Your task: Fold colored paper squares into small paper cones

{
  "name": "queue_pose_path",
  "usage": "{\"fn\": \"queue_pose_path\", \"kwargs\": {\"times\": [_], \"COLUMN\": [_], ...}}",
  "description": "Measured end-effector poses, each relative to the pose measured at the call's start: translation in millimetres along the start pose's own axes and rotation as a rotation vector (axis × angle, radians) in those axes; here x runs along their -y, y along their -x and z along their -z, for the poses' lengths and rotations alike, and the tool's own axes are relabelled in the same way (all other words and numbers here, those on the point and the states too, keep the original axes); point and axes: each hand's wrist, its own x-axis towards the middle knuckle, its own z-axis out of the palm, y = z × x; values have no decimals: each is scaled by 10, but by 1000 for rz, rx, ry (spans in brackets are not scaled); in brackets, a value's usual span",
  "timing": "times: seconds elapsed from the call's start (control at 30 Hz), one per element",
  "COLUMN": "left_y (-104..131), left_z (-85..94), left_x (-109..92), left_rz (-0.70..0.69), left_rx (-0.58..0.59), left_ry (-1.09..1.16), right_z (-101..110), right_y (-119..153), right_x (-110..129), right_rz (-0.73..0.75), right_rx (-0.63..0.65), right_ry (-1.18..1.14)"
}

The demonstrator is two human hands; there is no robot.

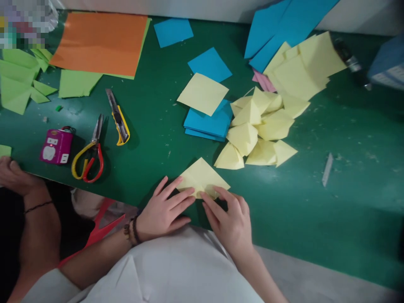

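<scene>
A pale yellow paper [202, 174] lies on the green table in front of me, its lower edge folded and its top corner pointing away. My left hand [166, 206] rests on its left side, fingers spread, fingertips touching the lower fold. From the right, my right hand [229, 212] touches the lower right edge with its fingertips, the index finger near the middle of the fold; its fingers are bent but apart. Beyond my right hand sits a pile of folded yellow paper pieces [244, 139]. A yellow square [203, 94] partly covers blue squares [206, 122].
On the green table [293, 210] are scissors [94, 147], a yellow cutter [118, 120], a purple box [57, 146], orange sheets [101, 44], green papers [19, 80], yellow sheets [298, 71], blue sheets [277, 29] and a loose blade [327, 169]. Another person's hand [14, 176] is at the left edge.
</scene>
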Motion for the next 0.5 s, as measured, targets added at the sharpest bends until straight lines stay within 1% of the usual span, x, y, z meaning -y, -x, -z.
{"fn": "queue_pose_path", "kwargs": {"times": [0.2,0.3,0.4,0.5], "left_y": [-4,-10,-21,-64], "left_z": [0,16,63,153], "left_x": [-5,-6,6,48], "left_rz": [5,-4,-17,-56], "left_rx": [-8,14,30,82], "left_ry": [10,-2,-21,-53], "right_z": [-18,-21,-21,-20], "right_y": [9,11,8,4], "right_x": [-5,-7,-8,-9], "right_rz": [-8,-11,-11,-12], "right_rx": [-2,3,-1,4], "right_ry": [12,8,4,9]}}
